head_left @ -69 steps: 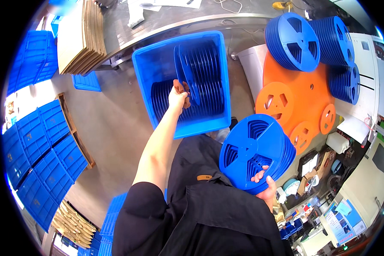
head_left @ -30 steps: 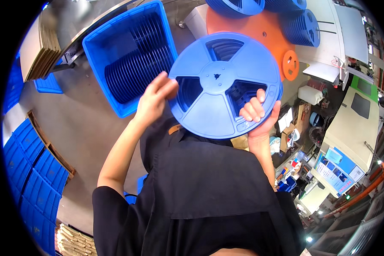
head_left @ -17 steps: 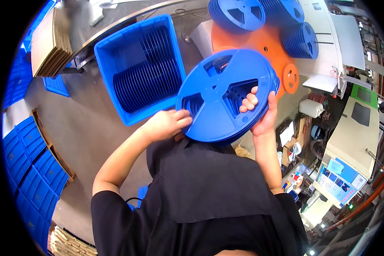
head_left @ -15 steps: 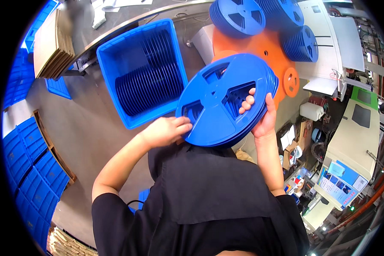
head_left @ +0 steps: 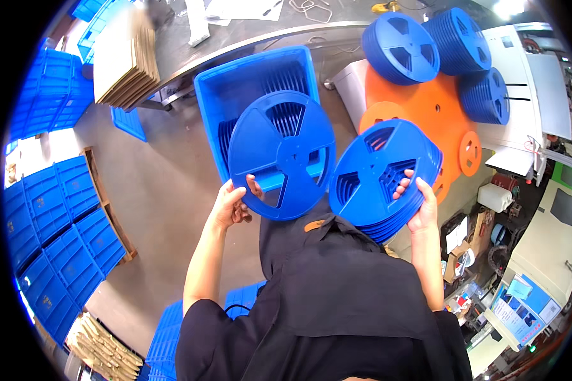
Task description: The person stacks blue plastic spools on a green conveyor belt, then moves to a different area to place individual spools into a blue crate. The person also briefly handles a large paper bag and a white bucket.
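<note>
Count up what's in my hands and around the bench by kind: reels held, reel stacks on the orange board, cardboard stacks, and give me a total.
Single reel in left hand: 1
Reel stack in right hand: 1
Reel stacks on the orange board: 3
Blue crate with reels: 1
Flat cardboard stacks: 2
Total: 8

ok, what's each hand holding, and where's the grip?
Left hand holds a single blue reel by its lower-left rim. Right hand holds a stack of blue reels at its right edge.
</note>
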Demonstrator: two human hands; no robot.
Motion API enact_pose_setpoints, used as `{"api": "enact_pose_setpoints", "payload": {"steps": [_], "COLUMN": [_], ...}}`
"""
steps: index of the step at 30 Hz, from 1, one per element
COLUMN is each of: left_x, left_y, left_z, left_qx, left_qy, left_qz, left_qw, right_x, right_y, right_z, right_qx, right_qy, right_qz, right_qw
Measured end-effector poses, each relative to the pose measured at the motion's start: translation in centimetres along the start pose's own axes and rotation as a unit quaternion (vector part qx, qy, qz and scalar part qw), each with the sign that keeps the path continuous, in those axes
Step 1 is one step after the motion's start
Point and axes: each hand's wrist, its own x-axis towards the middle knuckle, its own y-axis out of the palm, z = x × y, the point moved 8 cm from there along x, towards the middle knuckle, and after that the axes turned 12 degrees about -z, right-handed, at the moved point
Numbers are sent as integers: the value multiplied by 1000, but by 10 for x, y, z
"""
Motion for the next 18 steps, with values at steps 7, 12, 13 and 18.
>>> {"api": "enact_pose_setpoints", "payload": {"steps": [7, 12, 13, 18], "left_x": [18, 23, 23, 39], "left_y": [-48, -63, -64, -78], "left_z": [19, 19, 17, 15], "left_qx": [-135, -173, -180, -169], "left_qy": [-19, -44, -51, -55], "left_qz": [-30, -46, -41, -55], "left_qw": [990, 983, 981, 982], "right_x": [6, 3, 3, -1], "right_y": [-20, -28, -29, -41], "right_z": [-5, -12, -12, -15], "right_qx": [3, -8, -9, 5], "right_qy": [-13, -14, -14, -21], "right_qz": [-49, -83, -84, -82], "right_qw": [999, 996, 996, 996]}}
